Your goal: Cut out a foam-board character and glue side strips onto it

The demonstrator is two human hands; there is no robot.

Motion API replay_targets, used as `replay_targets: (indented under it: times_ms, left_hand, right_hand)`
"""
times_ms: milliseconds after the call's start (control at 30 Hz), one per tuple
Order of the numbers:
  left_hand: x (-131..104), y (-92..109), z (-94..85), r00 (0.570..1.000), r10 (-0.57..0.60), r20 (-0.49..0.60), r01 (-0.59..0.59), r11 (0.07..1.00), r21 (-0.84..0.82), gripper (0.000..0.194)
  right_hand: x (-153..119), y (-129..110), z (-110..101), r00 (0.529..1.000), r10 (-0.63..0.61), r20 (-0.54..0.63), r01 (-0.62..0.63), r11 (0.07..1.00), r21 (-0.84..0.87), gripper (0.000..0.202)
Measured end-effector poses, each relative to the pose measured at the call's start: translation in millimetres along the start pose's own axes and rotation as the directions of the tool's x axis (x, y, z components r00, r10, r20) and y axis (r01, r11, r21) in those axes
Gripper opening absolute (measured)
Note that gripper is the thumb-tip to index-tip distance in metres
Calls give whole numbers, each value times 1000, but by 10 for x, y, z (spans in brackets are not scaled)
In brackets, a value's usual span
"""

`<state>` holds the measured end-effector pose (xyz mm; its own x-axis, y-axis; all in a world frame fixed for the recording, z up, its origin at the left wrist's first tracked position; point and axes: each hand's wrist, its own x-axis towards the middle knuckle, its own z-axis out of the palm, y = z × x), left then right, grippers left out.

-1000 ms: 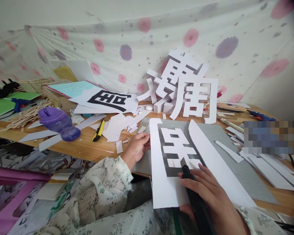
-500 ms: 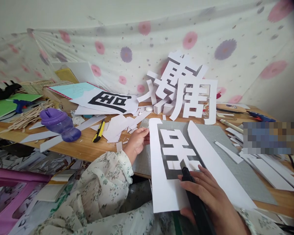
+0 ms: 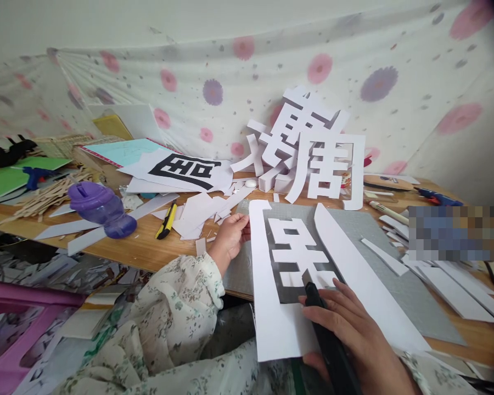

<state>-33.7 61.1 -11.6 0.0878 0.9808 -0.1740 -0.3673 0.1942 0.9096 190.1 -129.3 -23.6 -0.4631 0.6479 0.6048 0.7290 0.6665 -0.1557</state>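
Observation:
My left hand [image 3: 231, 241] pinches the upper left edge of a white board cut-out [image 3: 267, 323], which overhangs the front of the table. In my right hand [image 3: 354, 329] is a black utility knife [image 3: 331, 340], its blade pointing away from me, near the lower end of a smaller white cut-out piece [image 3: 292, 255]. That piece lies in the gap inside the board, over the grey cutting mat [image 3: 358, 225]. A long, pointed white strip [image 3: 362, 274] slants along the right, partly behind my right hand. Whether the blade touches the board I cannot tell.
Finished white three-dimensional characters [image 3: 313, 148] stand at the back. Left on the wooden table are a yellow cutter [image 3: 167, 220], a purple bottle [image 3: 101, 208] and a sheet with a black printed character [image 3: 185, 170]. White strips [image 3: 456, 291] lie at the right, with a glue gun [image 3: 439, 196] behind.
The board held by my left hand has shifted very slightly left and toward me. Both hands stay in nearly the same place, and the knife remains in my right hand.

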Motion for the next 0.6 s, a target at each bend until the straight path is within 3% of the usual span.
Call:
replay_targets:
  times_ms: [400, 600]
  left_hand:
    - [50, -48, -37, 999, 3, 37, -2, 1000, -29, 28]
    - [-190, -74, -21, 991, -62, 118, 68, 997, -47, 30]
  right_hand:
    - [-16, 11, 29, 1000, -8, 12, 7, 1000, 20, 49]
    - [17, 9, 0, 996, 85, 37, -87, 995, 52, 46]
